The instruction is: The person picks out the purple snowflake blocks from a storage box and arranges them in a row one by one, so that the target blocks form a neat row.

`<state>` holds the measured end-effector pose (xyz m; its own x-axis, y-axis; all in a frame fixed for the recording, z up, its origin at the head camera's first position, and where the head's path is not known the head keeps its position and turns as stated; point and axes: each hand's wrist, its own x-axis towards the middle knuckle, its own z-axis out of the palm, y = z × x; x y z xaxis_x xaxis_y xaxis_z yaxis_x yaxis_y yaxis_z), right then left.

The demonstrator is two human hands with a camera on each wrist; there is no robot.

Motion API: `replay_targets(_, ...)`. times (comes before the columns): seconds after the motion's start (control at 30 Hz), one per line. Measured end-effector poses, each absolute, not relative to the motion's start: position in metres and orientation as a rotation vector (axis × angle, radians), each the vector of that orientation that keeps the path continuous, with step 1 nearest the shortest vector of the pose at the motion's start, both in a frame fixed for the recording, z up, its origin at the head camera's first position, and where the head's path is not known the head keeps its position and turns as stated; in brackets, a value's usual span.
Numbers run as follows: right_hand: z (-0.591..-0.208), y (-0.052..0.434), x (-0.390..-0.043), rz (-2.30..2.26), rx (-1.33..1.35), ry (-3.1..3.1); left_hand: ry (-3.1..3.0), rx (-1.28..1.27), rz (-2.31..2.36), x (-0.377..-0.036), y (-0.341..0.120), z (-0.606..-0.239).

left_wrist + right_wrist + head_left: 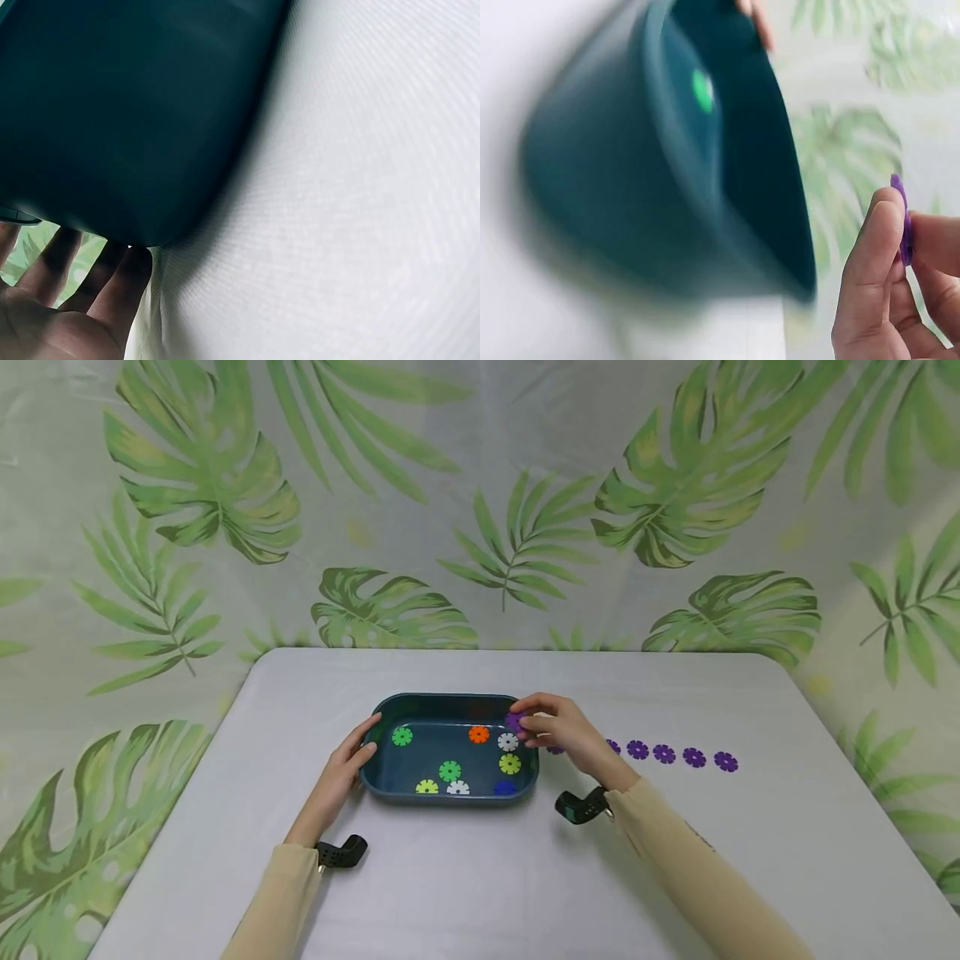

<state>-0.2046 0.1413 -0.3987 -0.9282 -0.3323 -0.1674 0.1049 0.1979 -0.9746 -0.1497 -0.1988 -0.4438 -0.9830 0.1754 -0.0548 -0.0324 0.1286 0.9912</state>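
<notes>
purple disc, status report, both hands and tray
Right hand pinches purple disc over tray's right rim. Left hand rests open against blue tray. Nothing in the way; purple row beside.

Left hand (347, 770) flat, right hand (558, 732) pinching.

No readable text, labels, brands or numbers in any view; tray (450, 706) unmarked; discs (678, 754) right of tray plain; leaf-print backdrop (480, 502) behind tray carries pattern only, no lettering.
</notes>
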Motion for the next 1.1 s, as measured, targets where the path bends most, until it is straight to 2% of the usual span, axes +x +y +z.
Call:
replay_targets(0.4, -0.424, 0.321, -0.187, -1.893, -0.001, 2.281, 2.244, 0.132, 1.962, -0.149, -0.199, -0.444)
replay_targets(0.63, -0.446, 0.405, -0.166, -2.124, 0.137, 2.195, 2.235, 0.131, 1.963, -0.150, -0.199, -0.445)
replay_targets(0.87, -0.462, 0.440, -0.158, -1.988, 0.243, 2.336, 2.249, 0.133, 1.954, -0.148, -0.200, -0.445)
replay_targets(1.1, -0.467, 0.442, -0.160, -1.483, 0.252, 2.717, 2.247, 0.132, 1.953, -0.150, -0.199, -0.445)
